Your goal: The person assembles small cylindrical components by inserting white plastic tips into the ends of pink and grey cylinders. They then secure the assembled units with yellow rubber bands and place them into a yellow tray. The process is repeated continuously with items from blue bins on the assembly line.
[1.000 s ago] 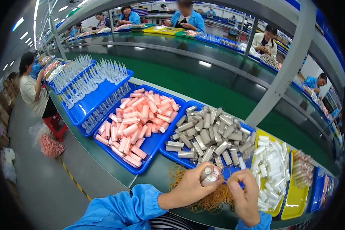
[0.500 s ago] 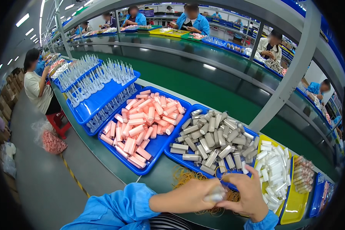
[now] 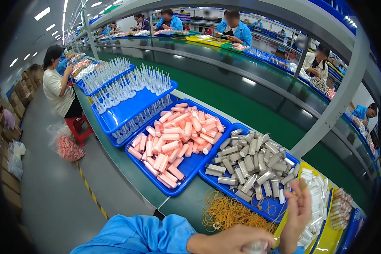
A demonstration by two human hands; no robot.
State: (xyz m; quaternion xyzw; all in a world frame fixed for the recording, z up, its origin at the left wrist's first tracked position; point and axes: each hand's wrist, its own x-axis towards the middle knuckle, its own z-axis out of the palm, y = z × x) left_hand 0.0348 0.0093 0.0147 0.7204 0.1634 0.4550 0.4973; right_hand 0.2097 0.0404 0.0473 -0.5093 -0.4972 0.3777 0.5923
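My left hand (image 3: 235, 239), at the lower edge, is closed around a shiny whitish piece (image 3: 256, 246), mostly covered by the fingers and too blurred to name closely. Beside it, my right hand (image 3: 299, 213) is raised with its fingers apart, somewhat smeared by motion; I make out nothing held in it. Just beyond my left hand lies a heap of tan rubber bands (image 3: 228, 213). A few bands loop over the rim of a blue tray (image 3: 241, 195) of grey wrapped cylinders (image 3: 252, 158). White wrapped pieces (image 3: 319, 199) lie right behind my right hand.
Left of the grey pieces stands a blue tray (image 3: 170, 191) of pink cylinders (image 3: 178, 139), then stacked blue trays (image 3: 131, 114) of upright clear-white parts. At right is a yellow tray (image 3: 326, 243). A grey post (image 3: 334, 110) rises behind. Several people sit across the line.
The view has shifted, so the bench sits farther right. My hands have moved apart; the right one has lifted with fingers upward, while the left remains closed on the whitish piece.
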